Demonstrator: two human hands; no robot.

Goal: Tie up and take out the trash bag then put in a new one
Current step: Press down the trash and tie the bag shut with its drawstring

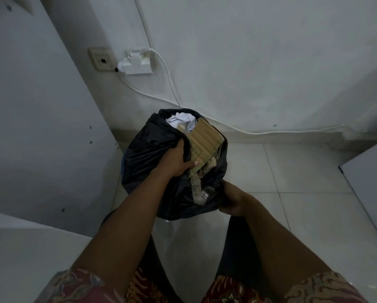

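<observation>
A black trash bag (143, 154) is seen standing on the pale tiled floor (292, 171), close to the white wall and just beside a white cabinet panel (41, 127) on the left. Its mouth is open and not yet tied. Crumpled white paper (181, 120) is visible at the far side of the opening, and a tan ribbed cardboard piece (205, 141) is tilted across the middle.

The bag's left rim is gripped by the left hand (178, 162), its fingers curled over the plastic and its thumb laid against the cardboard. The near right edge of the plastic is bunched and clenched in the right hand (232, 201). Patterned sleeves (73, 285) are seen at the bottom.

On the wall above, a white plug adapter (137, 62) is fitted, and a white cable (168, 72) is draped down from it.
</observation>
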